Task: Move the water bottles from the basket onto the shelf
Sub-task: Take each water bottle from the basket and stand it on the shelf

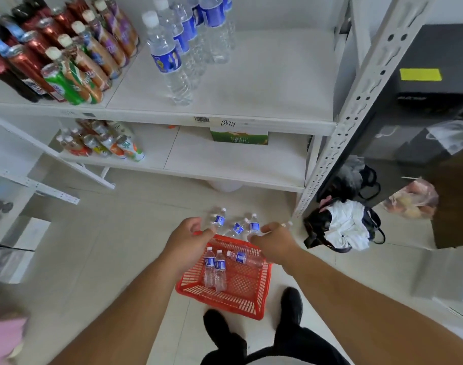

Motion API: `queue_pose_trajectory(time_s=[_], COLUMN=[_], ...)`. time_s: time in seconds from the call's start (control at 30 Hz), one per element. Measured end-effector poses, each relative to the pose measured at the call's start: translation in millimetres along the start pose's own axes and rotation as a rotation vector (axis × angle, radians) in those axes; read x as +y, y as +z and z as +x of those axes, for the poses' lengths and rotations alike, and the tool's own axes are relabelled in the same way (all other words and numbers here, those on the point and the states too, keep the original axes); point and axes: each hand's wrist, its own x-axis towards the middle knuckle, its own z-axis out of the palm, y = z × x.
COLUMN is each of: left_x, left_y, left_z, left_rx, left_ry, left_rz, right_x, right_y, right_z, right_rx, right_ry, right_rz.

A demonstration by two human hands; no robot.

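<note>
A red plastic basket [241, 299] sits on the floor in front of my feet. Three water bottles with blue labels are in it: two side by side [214, 270] and one lying crosswise [243, 258]. Several more water bottles [238, 227] are on the floor just beyond the basket's far rim. On the middle shelf [264, 83], several water bottles [170, 56] stand in rows. My left hand [188, 235] hangs over the basket's far left corner, fingers loosely curled and empty. My right hand [275, 243] is over the far right corner, also empty, partly hiding a bottle.
Soda bottles and cans [67, 48] fill the shelf's left part. The lower shelf holds drink bottles [106, 146] and a green box [238, 137]. A perforated shelf post [356, 101] rises on the right, with black bags [341, 227] and a plastic bag [412, 198] on the floor beside it.
</note>
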Motion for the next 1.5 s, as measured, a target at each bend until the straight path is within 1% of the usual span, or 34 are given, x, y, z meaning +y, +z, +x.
queue_pose_trajectory(time_s=[0.13, 0.27, 0.37, 0.47, 0.53, 0.63, 0.77, 0.9, 0.97, 1.1, 1.3, 1.4, 1.5], left_x=[-12, -32, -55, -83, -98, -119, -136, -146, -155, -183, -249, -283, -334], left_y=[-7, -23, -50, -77, -89, -96, -91, -76, -63, -31, 28, 58, 92], left_z=[15, 32, 52, 80, 98, 123, 134, 139, 147, 171, 228, 264, 317], left_rx=[-0.024, -0.104, -0.153, -0.213, -0.256, -0.260, -0.327, -0.363, -0.345, -0.337, -0.394, -0.467, -0.526], left_ry=[0.006, 0.024, 0.041, 0.034, 0.036, 0.054, 0.022, -0.029, -0.050, -0.084, -0.155, -0.193, -0.197], left_rz=[0.017, 0.035, 0.026, 0.005, 0.010, 0.068, 0.077, 0.051, 0.053, 0.085, 0.150, 0.157, 0.228], right_x=[5, 4, 1, -1, -3, 3, 22, 41, 51, 71, 131, 163, 197], right_y=[9, 31, 62, 99, 122, 149, 175, 188, 192, 198, 237, 269, 309], right_z=[2, 3, -2, -6, -6, 1, 18, 37, 54, 84, 150, 197, 257], right_rx=[0.013, 0.057, 0.097, 0.087, 0.103, 0.100, 0.064, 0.050, 0.029, -0.011, 0.016, 0.026, 0.027], right_ry=[0.055, 0.118, 0.177, 0.238, 0.240, 0.234, 0.280, 0.303, 0.315, 0.252, 0.269, 0.261, 0.345], right_rz=[-0.037, -0.020, -0.024, -0.099, -0.149, -0.230, -0.234, -0.141, -0.099, -0.110, -0.091, -0.060, -0.015])
